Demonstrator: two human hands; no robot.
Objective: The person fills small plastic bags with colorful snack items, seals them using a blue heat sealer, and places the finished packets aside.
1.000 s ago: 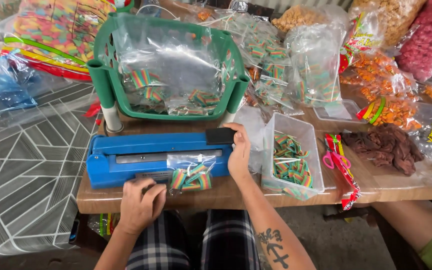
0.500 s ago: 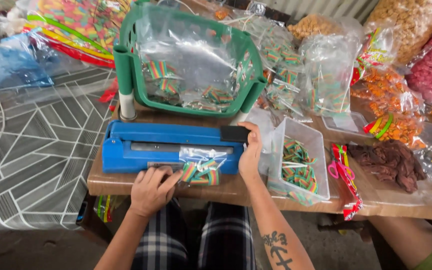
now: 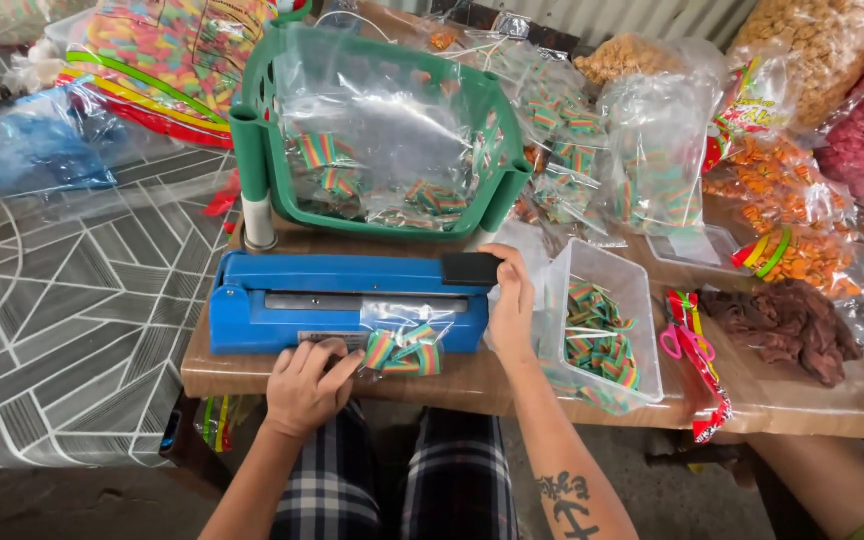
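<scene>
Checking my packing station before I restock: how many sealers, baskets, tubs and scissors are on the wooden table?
Blue heat sealer: 1
Green plastic basket: 1
Clear plastic tub of rainbow candy strips: 1
Pink-handled scissors: 1
Total: 4

A single head-worn camera looks steeply down from close above a small wooden table (image 3: 252, 375), facing forward over the person's lap. Piled bags fill the far edge; the top corners seem cut off.
</scene>
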